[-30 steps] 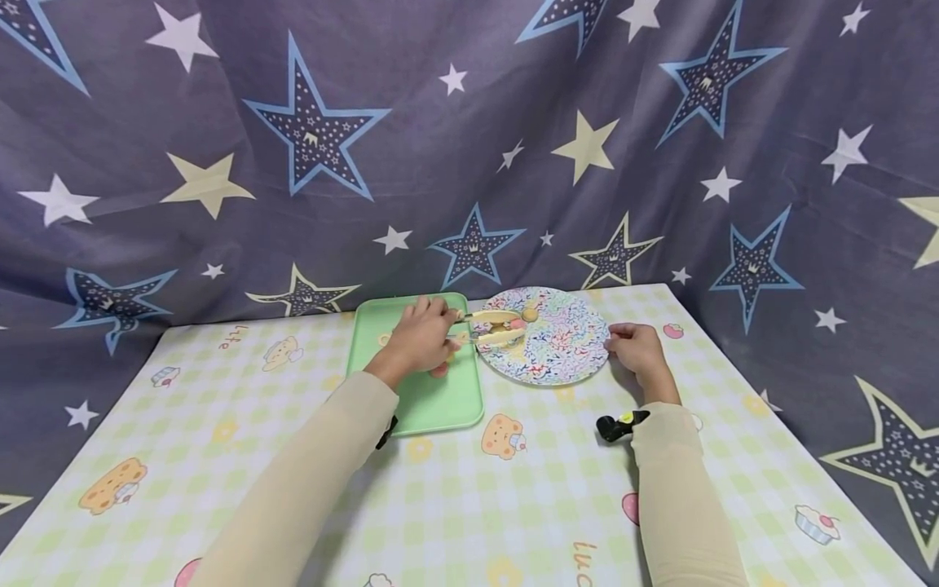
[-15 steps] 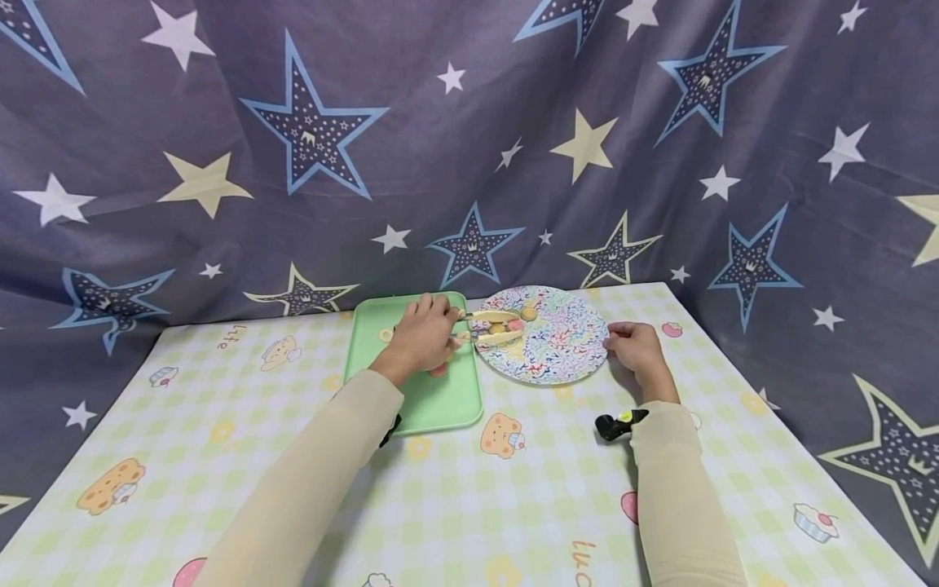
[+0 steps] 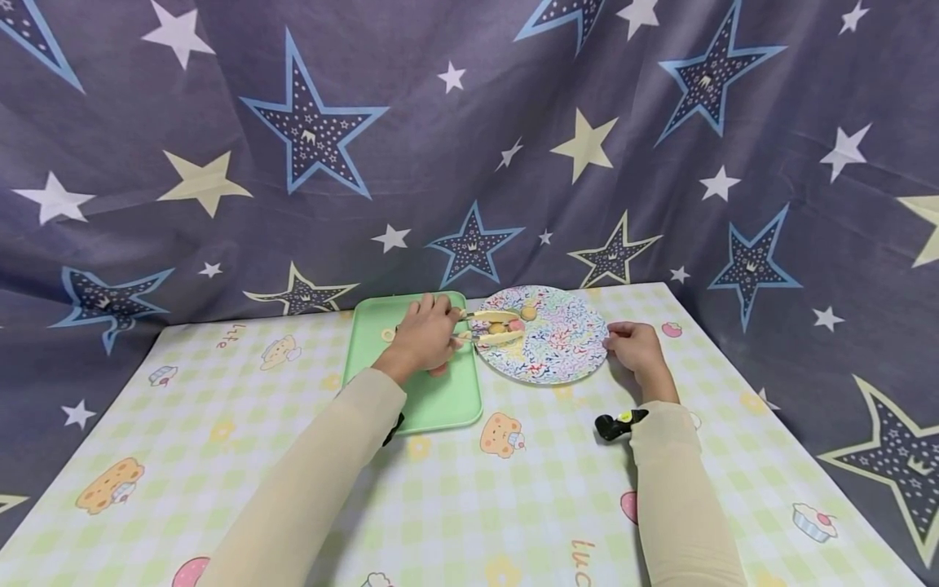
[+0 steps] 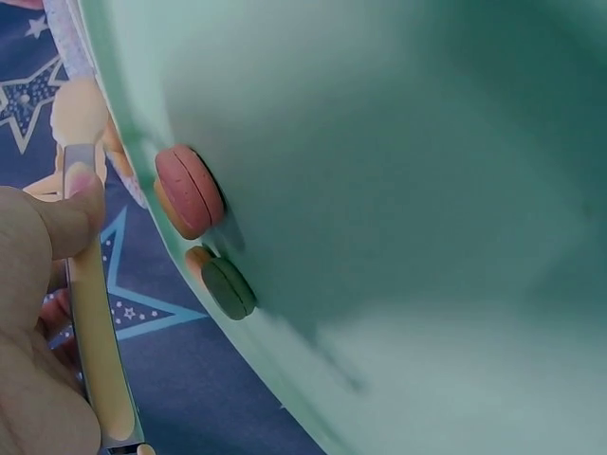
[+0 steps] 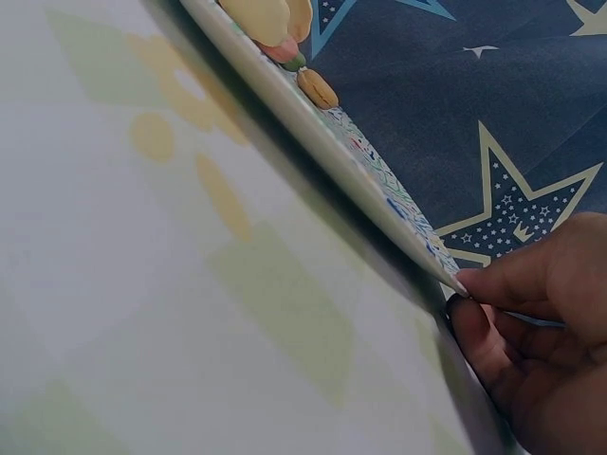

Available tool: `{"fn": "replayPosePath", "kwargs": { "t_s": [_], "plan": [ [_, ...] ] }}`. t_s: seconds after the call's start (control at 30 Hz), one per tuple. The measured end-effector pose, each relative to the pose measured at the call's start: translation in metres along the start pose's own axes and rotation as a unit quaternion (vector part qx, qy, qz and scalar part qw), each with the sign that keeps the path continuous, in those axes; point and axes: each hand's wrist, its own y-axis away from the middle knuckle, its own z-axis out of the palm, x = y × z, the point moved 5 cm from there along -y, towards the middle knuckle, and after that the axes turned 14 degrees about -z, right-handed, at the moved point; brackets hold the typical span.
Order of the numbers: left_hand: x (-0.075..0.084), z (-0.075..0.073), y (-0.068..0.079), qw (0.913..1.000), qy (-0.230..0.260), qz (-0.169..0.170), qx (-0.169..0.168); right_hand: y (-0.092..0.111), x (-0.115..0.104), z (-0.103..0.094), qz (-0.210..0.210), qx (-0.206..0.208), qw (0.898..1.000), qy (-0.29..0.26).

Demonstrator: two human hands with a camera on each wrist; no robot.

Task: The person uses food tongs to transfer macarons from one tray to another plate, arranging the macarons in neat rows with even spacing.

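My left hand (image 3: 424,334) grips a pair of tongs (image 3: 501,315) with cream-coloured tips. It reaches over the green tray (image 3: 443,412), and the tong tips stand apart over the left part of a round, colourfully speckled plate (image 3: 565,350). Small macarons show between the tips, one of them pink (image 3: 517,324). Just beyond the tips, a tan macaron (image 3: 528,313) sits on the plate. With thumb and fingers my right hand (image 3: 637,350) pinches the plate's right rim. In the left wrist view, a pink macaron (image 4: 193,190) and a green macaron (image 4: 228,287) lie near the tray's edge.
A checked tablecloth (image 3: 293,456) with printed bears and cupcakes covers the table. Behind its far edge hangs a dark curtain (image 3: 411,106) patterned with stars. Plate and tray stand side by side near that edge.
My left wrist and sleeve have shifted very slightly to the right. Both hands keep their grips, and the plate and tray stay in place.
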Motion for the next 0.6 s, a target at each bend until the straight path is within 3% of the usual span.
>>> {"fn": "replayPosePath", "kwargs": {
  "t_s": [0.27, 0.6],
  "plan": [
    [0.002, -0.004, 0.001, 1.0, -0.003, -0.004, 0.002, 0.0, 0.001, 0.002, 0.005, 0.003, 1.0, -0.004],
    [-0.004, -0.019, 0.005, 0.9999, 0.0, 0.0, 0.01, 0.002, -0.002, 0.001, 0.006, 0.004, 1.0, 0.001]
  ]
}}
